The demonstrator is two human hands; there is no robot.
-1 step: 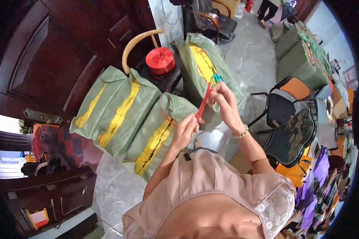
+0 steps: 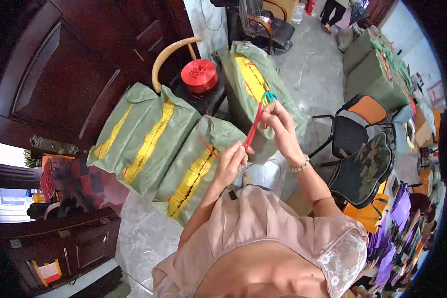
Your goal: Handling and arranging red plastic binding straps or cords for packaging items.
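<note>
A band of red plastic twine (image 2: 254, 130) is stretched between my two hands. Its lower end is pinched in the fingers of my left hand (image 2: 231, 163), above the nearest green sack (image 2: 179, 169). Higher and to the right, the fingers of my right hand (image 2: 281, 128) close on its upper end. Teal scissor handles (image 2: 268, 97) show just beyond the right fingertips; whether that hand also holds them I cannot tell. Yellow contents (image 2: 188, 184) show through a gap in the nearest sack. A thin red strand runs from near my left hand over this sack.
A red twine roll (image 2: 199, 77) sits on a black chair seat behind the sacks. More green sacks (image 2: 149, 134) stand left, another (image 2: 238, 107) ahead. Chairs (image 2: 355, 134) and a heap of purple and orange bags (image 2: 382, 223) are at right. A person (image 2: 333, 12) stands far back.
</note>
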